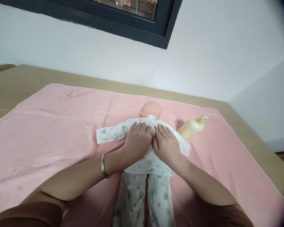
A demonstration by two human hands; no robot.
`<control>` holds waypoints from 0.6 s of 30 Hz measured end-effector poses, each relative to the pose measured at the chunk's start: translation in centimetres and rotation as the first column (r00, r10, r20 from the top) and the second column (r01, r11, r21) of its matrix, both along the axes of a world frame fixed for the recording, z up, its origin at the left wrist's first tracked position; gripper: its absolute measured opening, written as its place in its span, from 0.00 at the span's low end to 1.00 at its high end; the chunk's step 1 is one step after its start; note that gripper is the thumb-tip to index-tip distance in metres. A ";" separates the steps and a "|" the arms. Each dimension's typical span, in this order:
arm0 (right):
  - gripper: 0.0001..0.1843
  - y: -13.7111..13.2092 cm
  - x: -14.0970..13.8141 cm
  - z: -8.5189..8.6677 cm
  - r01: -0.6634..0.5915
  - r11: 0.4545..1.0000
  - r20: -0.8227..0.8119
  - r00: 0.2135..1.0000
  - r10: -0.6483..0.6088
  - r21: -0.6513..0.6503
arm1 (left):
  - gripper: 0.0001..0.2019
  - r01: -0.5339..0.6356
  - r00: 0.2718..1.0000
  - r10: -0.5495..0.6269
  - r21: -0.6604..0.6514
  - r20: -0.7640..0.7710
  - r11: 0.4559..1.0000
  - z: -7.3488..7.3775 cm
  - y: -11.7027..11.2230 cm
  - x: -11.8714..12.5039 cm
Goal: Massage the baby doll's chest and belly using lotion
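A baby doll (151,109) with a bald head lies on a pink blanket, dressed in a white long-sleeved top (153,163) and matching trousers (159,192) with a small green print. No facial features show on its head. My left hand (139,136) rests flat on the left part of the top, below the neck, with fingers stretched out. Beside it, my right hand (166,141) lies the same way on the right part, thumbs close together. Both palms hide the middle of the top. The doll's sleeves spread out to either side.
A cream pump bottle (191,127) stands at the doll's right sleeve, appearing tilted. The pink blanket (61,126) covers most of a wooden table (40,74). Behind the table rises a white wall (123,67) with a dark-framed window (142,30).
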State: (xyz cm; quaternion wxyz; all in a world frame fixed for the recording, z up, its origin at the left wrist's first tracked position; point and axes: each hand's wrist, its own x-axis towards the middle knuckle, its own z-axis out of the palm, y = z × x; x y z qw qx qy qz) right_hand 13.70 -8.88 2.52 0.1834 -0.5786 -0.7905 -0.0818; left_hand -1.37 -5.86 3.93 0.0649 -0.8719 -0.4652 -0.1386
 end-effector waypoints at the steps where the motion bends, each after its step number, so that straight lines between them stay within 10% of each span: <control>1: 0.25 0.0 0.1 0.0 0.000 1.000 -0.006 1.000 0.000 0.009 | 0.20 0.004 1.000 -0.004 -0.009 0.014 1.000 0.2 0.0 -0.1; 9: 0.30 3.7 2.6 -0.1 -0.009 0.992 -0.172 0.985 -0.013 -0.125 | 0.27 -0.129 0.983 0.139 -0.086 0.121 0.988 -0.3 2.6 -0.5; 18: 0.25 0.4 0.5 0.5 -0.032 0.999 -0.047 0.998 0.030 -0.039 | 0.20 -0.021 0.999 0.021 0.033 0.026 0.999 0.0 -0.4 -0.1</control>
